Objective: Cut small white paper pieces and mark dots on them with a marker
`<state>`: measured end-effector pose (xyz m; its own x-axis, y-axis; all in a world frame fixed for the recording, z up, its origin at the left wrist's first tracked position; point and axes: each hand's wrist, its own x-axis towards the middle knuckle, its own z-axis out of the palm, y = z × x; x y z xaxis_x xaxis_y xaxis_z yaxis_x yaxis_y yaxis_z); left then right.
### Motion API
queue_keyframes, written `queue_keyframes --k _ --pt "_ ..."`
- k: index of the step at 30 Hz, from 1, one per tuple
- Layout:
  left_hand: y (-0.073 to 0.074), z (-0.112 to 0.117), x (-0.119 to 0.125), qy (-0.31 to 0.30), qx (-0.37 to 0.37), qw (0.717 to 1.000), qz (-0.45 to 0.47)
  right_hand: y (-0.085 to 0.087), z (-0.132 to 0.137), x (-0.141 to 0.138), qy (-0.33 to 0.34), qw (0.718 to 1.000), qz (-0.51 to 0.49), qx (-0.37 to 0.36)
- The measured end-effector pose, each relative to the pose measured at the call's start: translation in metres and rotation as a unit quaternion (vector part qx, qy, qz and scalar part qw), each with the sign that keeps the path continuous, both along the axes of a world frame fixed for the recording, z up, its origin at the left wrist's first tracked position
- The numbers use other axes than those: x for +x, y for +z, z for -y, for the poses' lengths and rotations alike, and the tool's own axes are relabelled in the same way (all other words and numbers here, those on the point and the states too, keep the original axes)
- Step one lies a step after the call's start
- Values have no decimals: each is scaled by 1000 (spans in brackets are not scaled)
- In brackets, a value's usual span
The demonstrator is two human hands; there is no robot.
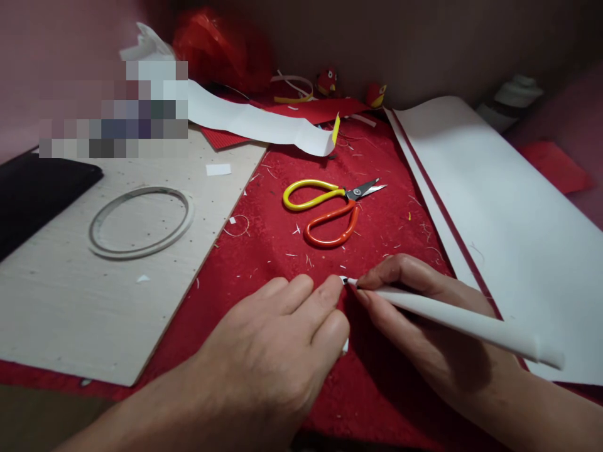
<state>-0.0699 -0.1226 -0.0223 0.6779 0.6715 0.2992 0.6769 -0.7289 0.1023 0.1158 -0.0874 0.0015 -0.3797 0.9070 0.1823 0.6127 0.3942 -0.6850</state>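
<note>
My right hand (419,320) grips a slim white pen (452,314), its tip pointing left. That tip meets a small white piece of paper (343,280) with a dark mark, at the fingertips of my left hand (282,345). The left fingers are curled and pressed together low over the red cloth; most of what lies under them is hidden. Another white edge peeks out below the left thumb. Just beyond both hands, scissors (330,210) with one yellow and one red handle lie with the blades slightly apart.
On the left, a wooden board (141,301) carries a white ring (186,220) and a black flat object (42,182). Large white sheets (494,188) lie at right. A curling white strip (264,122), red plastic (217,50) and two small red figures (326,81) sit farther back. Scraps litter the red cloth (381,226).
</note>
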Motion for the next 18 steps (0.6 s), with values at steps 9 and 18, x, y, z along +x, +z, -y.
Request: queue_keyframes --k 9,18 --pt "0 2 1 8 4 1000 14 1 1 1 -1 1000 -2 5" --pt "-3 -2 2 -1 6 1000 6 -3 1 1 5 1000 -7 14"
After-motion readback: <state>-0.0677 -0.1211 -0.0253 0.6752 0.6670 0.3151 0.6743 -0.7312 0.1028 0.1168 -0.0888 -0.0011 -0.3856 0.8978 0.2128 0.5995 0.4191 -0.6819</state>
